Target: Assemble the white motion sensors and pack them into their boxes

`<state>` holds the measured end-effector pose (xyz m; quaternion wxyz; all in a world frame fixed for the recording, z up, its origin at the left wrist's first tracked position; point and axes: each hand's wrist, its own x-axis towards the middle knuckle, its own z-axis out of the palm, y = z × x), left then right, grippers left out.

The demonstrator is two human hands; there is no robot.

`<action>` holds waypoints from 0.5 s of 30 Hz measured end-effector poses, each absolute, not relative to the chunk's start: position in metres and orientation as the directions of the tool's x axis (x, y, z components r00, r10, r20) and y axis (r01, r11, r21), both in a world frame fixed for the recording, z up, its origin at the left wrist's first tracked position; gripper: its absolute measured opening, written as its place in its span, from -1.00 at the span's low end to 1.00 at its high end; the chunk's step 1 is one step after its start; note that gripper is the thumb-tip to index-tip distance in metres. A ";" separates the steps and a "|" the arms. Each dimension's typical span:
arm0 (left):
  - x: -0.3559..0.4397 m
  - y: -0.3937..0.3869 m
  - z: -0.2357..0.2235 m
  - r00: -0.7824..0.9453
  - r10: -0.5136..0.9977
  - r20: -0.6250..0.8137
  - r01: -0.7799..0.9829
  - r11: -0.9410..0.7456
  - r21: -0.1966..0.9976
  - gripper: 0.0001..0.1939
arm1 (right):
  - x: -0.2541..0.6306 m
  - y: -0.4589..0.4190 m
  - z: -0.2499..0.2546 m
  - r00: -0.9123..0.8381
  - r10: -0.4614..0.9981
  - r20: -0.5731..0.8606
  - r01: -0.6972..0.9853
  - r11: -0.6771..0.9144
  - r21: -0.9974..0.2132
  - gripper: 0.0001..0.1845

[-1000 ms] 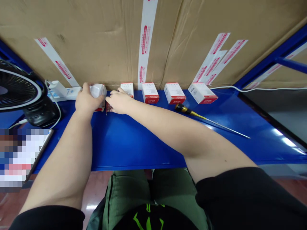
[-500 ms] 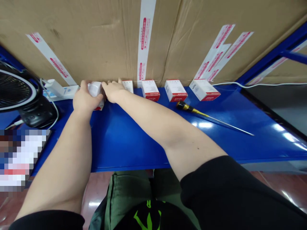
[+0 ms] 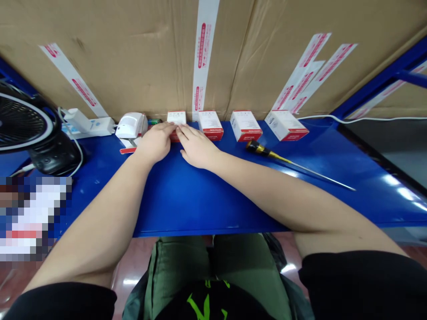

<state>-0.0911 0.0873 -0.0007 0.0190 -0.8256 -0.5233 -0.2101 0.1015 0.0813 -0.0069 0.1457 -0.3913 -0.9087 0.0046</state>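
A small white and red box (image 3: 176, 118) stands against the cardboard. My left hand (image 3: 155, 141) reaches over its near left side, fingers stretched out flat and fingertips on the box's front. From the right, my right hand (image 3: 199, 146) lays its straight fingers on the same front, fingertips close to those of the left. Both hands partly hide the box. Left of them, a white plastic device with a rounded face (image 3: 131, 124) sits on an opened box, whose red flap (image 3: 127, 150) sticks out. A small green object (image 3: 154, 121) lies behind my left hand.
Three more boxes, one of them a white and red box (image 3: 247, 126), line the back to the right. A screwdriver (image 3: 267, 151) lies before them. At the left are a power strip (image 3: 103, 126), a black fan (image 3: 50, 155) and a blurred-out flat object (image 3: 33, 218).
My left hand has let go of the white device and its box and moved right. My right hand has shifted right and nearer, onto the front of the neighbouring box.
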 end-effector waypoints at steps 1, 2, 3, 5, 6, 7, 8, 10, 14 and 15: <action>-0.092 0.089 -0.003 0.362 0.869 0.338 0.876 -0.441 0.197 -0.38 | 0.103 0.082 -0.012 -0.656 0.708 0.263 0.703 0.699 -0.131 -0.26; -0.093 0.090 -0.005 0.359 0.875 0.324 0.877 -0.435 0.205 -0.38 | 0.103 0.082 -0.016 -0.660 0.703 0.265 0.697 0.704 -0.135 -0.24; -0.095 0.091 -0.006 0.356 0.876 0.324 0.876 -0.434 0.212 -0.38 | 0.104 0.083 -0.020 -0.664 0.697 0.269 0.691 0.710 -0.136 -0.24; -0.097 0.092 -0.006 0.350 0.871 0.345 0.868 -0.440 0.230 -0.40 | 0.104 0.084 -0.024 -0.677 0.683 0.276 0.676 0.725 -0.134 -0.24; -0.097 0.093 -0.006 0.345 0.868 0.358 0.863 -0.443 0.242 -0.42 | 0.104 0.084 -0.024 -0.681 0.676 0.280 0.669 0.731 -0.137 -0.25; -0.097 0.093 -0.005 0.337 0.865 0.372 0.859 -0.445 0.255 -0.44 | 0.104 0.084 -0.025 -0.683 0.673 0.285 0.663 0.735 -0.145 -0.27; -0.097 0.093 -0.005 0.326 0.862 0.388 0.856 -0.443 0.266 -0.46 | 0.104 0.084 -0.025 -0.681 0.673 0.290 0.659 0.735 -0.157 -0.29; -0.095 0.094 -0.006 0.299 0.857 0.419 0.856 -0.435 0.280 -0.50 | 0.104 0.084 -0.025 -0.667 0.681 0.301 0.659 0.728 -0.188 -0.34; -0.091 0.095 -0.010 0.251 0.851 0.462 0.857 -0.417 0.303 -0.55 | 0.106 0.081 -0.024 -0.630 0.695 0.346 0.658 0.715 -0.237 -0.36; -0.090 0.095 -0.011 0.237 0.852 0.468 0.856 -0.410 0.313 -0.56 | 0.106 0.081 -0.023 -0.624 0.695 0.358 0.657 0.714 -0.242 -0.36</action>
